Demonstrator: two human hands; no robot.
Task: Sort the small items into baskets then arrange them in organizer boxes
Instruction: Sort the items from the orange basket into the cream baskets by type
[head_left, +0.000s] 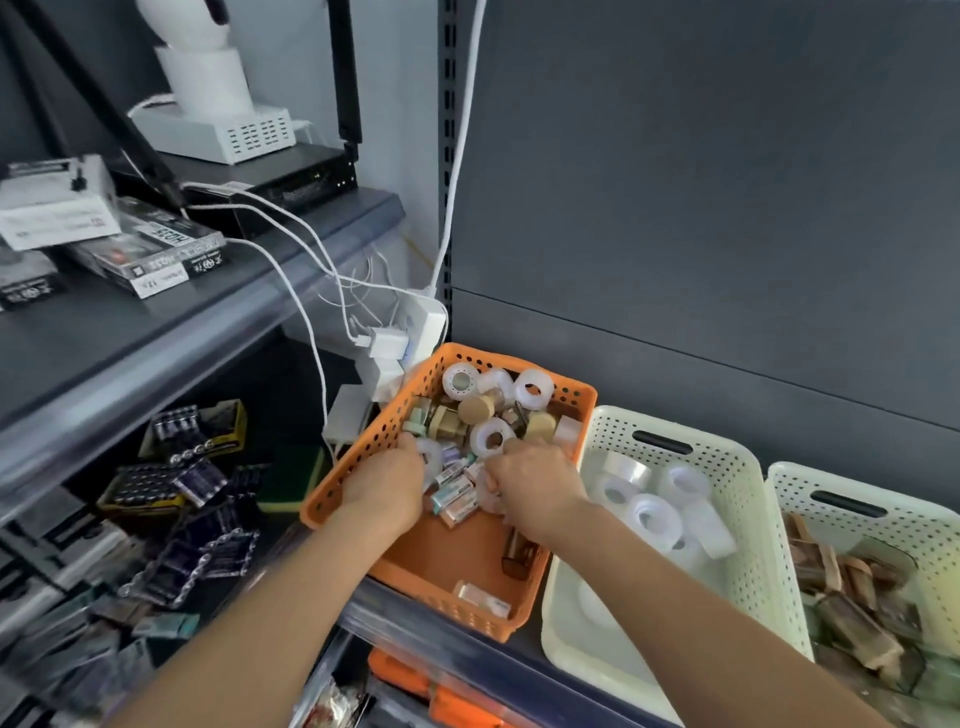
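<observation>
Both forearms (701, 597) reach into the orange basket (337, 493). The left hand (387, 480) and right hand (537, 480) curl down into the mixed pile (483, 415); what either grips cannot be told. Sorting looks partly done: tape rolls (644, 512) already lie in the cream basket (727, 449) (just beside the orange one). Organizer boxes appear not yet started. Room is tight, because the back wall (727, 260) stands close behind.

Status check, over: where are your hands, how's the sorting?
Left hand and right hand both down in the orange basket, fingers buried in the mixed pile, grip unclear. Clear tape rolls lie in the cream basket alongside. Nothing between the two baskets.
</observation>
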